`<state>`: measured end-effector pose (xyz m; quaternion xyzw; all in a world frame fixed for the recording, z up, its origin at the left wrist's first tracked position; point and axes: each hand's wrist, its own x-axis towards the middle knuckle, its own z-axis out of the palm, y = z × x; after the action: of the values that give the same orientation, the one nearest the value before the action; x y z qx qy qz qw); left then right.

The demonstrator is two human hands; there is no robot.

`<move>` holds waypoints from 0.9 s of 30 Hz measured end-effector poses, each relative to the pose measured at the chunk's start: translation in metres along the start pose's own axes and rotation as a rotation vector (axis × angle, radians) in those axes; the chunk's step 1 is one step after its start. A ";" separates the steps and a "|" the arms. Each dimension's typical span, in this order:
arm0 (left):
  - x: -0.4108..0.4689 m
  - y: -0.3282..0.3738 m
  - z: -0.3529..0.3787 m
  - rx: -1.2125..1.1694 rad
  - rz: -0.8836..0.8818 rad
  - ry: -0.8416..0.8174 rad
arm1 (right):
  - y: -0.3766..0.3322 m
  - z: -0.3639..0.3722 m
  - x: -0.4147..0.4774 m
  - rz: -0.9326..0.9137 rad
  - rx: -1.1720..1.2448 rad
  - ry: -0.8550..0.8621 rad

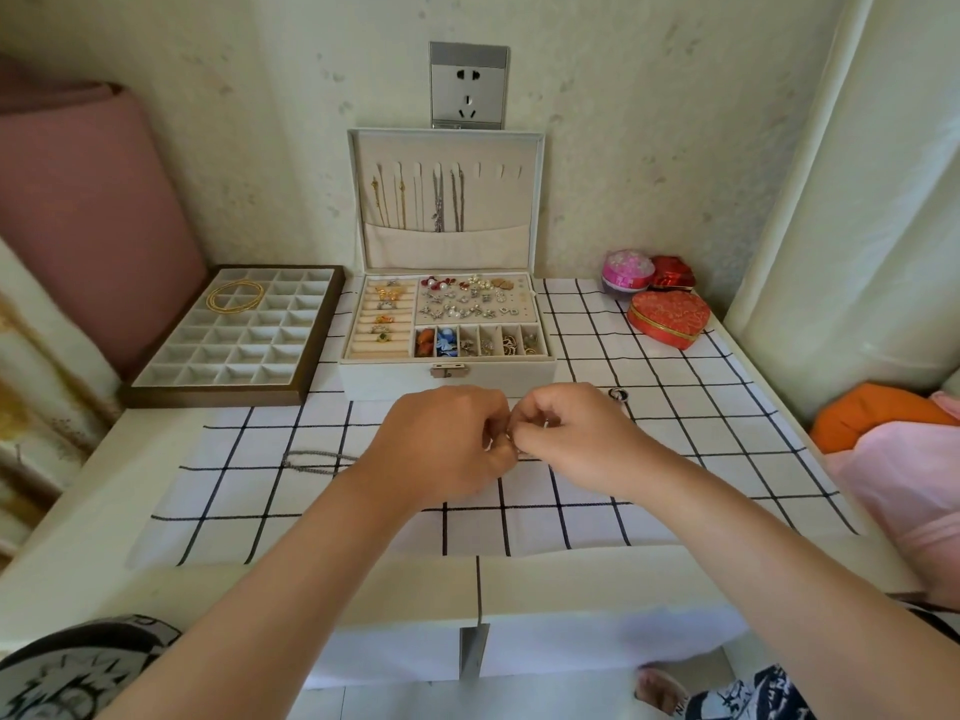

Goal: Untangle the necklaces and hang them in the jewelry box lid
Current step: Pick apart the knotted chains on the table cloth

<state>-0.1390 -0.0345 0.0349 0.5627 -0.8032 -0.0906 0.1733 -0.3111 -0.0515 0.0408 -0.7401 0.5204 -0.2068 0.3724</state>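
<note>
My left hand [441, 446] and my right hand [576, 439] meet over the checked cloth, both pinching a thin silver necklace [311, 462] between their fingertips. Its chain trails left across the cloth; the part between my fingers is mostly hidden. Just behind stands the open white jewelry box [447, 376]. Its upright lid [519, 200] carries gold and silver necklaces [415, 200] hanging from hooks into a pocket. A small ring-shaped pendant [618, 393] lies on the cloth right of my right hand.
A brown divided tray [218, 376] holding a gold necklace [235, 296] sits left of the box. A red heart-shaped box [670, 317], a pink round box [627, 272] and a small red box [672, 275] stand at back right. Pink fabric [904, 491] lies at the right edge.
</note>
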 end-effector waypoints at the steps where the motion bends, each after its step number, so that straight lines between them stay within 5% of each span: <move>1: 0.000 0.001 0.000 -0.044 -0.016 0.011 | 0.000 0.000 0.001 0.026 0.031 -0.057; 10: 0.005 0.000 0.002 -0.684 -0.283 -0.128 | 0.001 -0.015 -0.001 -0.091 -0.365 -0.149; 19: 0.011 0.006 -0.010 -1.206 -0.495 -0.088 | 0.003 -0.018 -0.002 -0.042 -0.095 -0.110; 27: 0.010 -0.001 -0.022 -1.063 -0.329 -0.096 | 0.005 -0.018 -0.001 -0.047 0.017 -0.075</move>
<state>-0.1326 -0.0434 0.0564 0.5110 -0.5557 -0.5343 0.3801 -0.3274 -0.0576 0.0485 -0.7562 0.4869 -0.1919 0.3929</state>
